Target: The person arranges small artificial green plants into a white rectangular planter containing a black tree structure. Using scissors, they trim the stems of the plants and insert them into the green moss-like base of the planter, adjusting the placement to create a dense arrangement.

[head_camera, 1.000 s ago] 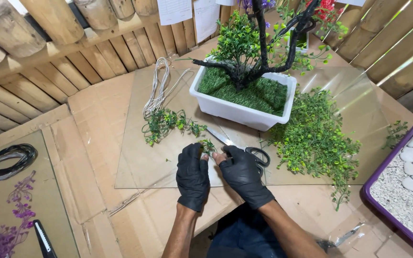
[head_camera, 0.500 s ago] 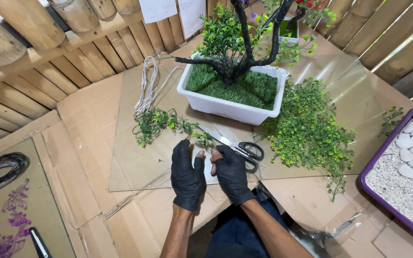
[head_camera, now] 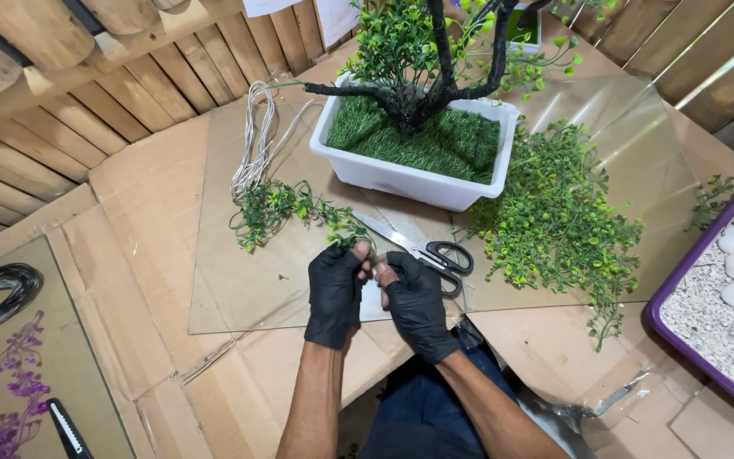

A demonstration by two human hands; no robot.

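Note:
Both hands wear black gloves and meet over a clear sheet laid on cardboard. My left hand pinches the end of a green artificial leafy sprig that trails off to the left. Fingertip to fingertip with it, my right hand pinches the same sprig end. Black-handled scissors lie just beyond my right hand. Behind them stands a white rectangular planter with fake grass and a dark-branched artificial tree.
A heap of green artificial foliage lies right of the planter. A coil of pale wire rests at the sheet's far left. A purple tray of white pebbles sits at the right edge. Purple sprigs, dark wire and a utility knife lie bottom left.
The view has shifted slightly. My hands stay together at the sprig's end, with the fingers working it; nothing else has moved.

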